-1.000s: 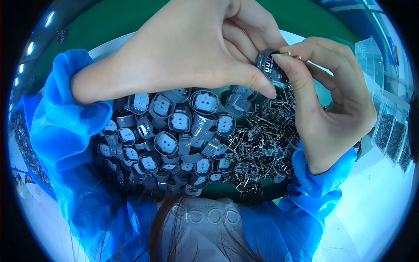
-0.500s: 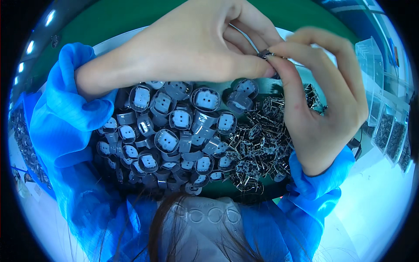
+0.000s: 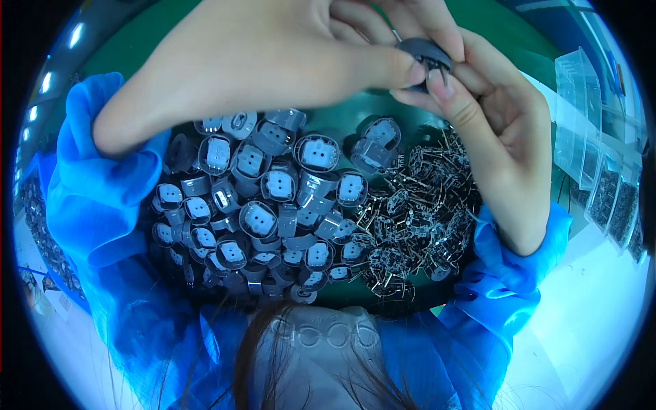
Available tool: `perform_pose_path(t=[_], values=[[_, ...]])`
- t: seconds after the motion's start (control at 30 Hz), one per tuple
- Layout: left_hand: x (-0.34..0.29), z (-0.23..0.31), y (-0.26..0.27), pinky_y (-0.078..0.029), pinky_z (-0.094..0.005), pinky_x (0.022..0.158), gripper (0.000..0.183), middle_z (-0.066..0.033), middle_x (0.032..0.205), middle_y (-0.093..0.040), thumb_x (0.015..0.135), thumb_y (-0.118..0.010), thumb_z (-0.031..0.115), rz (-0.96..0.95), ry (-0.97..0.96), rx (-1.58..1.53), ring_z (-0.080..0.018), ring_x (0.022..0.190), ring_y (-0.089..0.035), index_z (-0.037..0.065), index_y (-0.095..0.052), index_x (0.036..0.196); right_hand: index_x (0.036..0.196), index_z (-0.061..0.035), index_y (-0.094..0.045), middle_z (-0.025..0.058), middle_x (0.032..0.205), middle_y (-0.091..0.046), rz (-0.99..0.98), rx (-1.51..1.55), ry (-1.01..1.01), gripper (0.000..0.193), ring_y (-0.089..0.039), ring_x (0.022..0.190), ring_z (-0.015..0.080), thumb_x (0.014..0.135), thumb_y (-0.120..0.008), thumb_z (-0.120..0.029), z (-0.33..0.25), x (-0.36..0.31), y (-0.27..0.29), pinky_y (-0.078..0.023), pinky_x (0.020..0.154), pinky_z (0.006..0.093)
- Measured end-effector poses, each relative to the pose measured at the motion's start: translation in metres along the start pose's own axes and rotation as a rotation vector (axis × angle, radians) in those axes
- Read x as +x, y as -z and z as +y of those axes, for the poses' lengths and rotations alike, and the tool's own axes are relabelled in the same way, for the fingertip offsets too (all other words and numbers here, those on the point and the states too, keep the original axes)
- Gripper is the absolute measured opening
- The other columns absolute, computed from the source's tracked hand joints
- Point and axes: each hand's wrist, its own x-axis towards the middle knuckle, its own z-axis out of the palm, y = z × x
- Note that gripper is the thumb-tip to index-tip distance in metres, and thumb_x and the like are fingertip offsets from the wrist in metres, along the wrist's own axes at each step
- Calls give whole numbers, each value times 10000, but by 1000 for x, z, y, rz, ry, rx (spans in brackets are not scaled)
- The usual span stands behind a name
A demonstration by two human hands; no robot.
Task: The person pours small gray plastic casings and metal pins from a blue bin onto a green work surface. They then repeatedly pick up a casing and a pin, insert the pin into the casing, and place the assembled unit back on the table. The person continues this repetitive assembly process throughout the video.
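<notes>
A green table carried the scene, its green surface (image 3: 383, 109) showing in a narrow strip along the near edge and between the piled parts and the two hands. Blue sleeves (image 3: 102, 198) flanked it left and right. A heap of grey cases (image 3: 260, 220) with pale inner plates spread left of centre, its far side partly hidden behind the left forearm. Thin metal parts (image 3: 417, 205) lay tangled toward the right, hard to tell apart. Clear bins (image 3: 581, 123) stood past the right edge, their contents too small to make out. The left hand (image 3: 321, 58), cut off by the frame's top, grasped a dark grey case (image 3: 429, 49); the right hand (image 3: 506, 113) gripped it too, thumb against its near side. The case was above the table, toward the far right, half covered by fingers, with a thin strip, hard to make out, beside the right thumb.
</notes>
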Motion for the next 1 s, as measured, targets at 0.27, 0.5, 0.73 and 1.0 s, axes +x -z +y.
perform_pose_path(t=[0.27,0.5,0.73,1.0], values=[[1,5,65,-581,-333,801,188,-150,966,-729,884,-720,110,253,186,1294,-255,866,-720,-29,-719,1010,1156,-104,-727,62,984,-732,13,-863,-96,300,-688,874,136,889,-765,-235,-1,1,54,-492,712,262],[0,-10,59,-490,-386,982,312,-166,1181,-645,888,-722,155,182,-101,1671,-315,1129,-610,45,-673,1176,949,-52,-742,5,779,-700,-73,-795,-155,255,-641,742,87,790,-838,-227,2,3,50,-398,606,238],[-9,-17,-6,-499,-402,914,378,-133,1378,-548,825,-689,74,-523,-259,895,-309,1164,-568,130,-701,1199,865,-48,-746,-13,791,-711,-239,-729,-60,117,-579,693,53,796,-790,-133,3,9,45,-353,586,258],[1,-3,4,-565,-338,837,381,-89,1130,-653,753,-844,145,-293,76,696,-248,952,-680,35,-677,1077,902,-39,-754,10,907,-748,-220,-544,161,103,-632,766,77,816,-802,-71,-15,8,41,-417,634,238]])
